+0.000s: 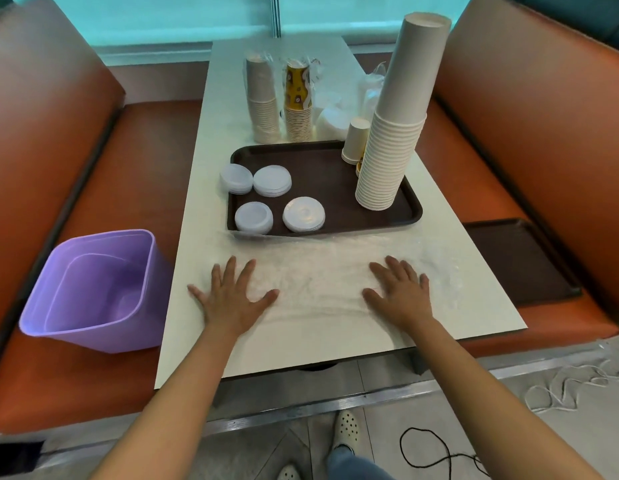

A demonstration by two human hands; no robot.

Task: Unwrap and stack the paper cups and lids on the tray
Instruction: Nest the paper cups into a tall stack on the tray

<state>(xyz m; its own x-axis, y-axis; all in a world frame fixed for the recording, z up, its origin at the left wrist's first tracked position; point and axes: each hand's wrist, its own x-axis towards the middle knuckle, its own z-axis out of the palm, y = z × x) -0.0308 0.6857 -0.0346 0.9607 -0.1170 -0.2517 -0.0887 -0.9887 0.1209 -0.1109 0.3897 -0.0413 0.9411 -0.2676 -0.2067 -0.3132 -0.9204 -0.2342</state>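
Both hands lie flat, fingers spread, holding nothing: left hand and right hand press a clear plastic wrap spread crosswise on the table. The wrapped cup sleeves stand upright beyond the tray, straight ahead, marginally nearer the left hand. Unwrapped stacks occupy the tray.

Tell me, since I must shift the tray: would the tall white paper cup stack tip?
Probably: the tall white paper cup stack is high, narrow-based, already leaning. Likely light too, so a jolt to the dark brown plastic tray could topple it.
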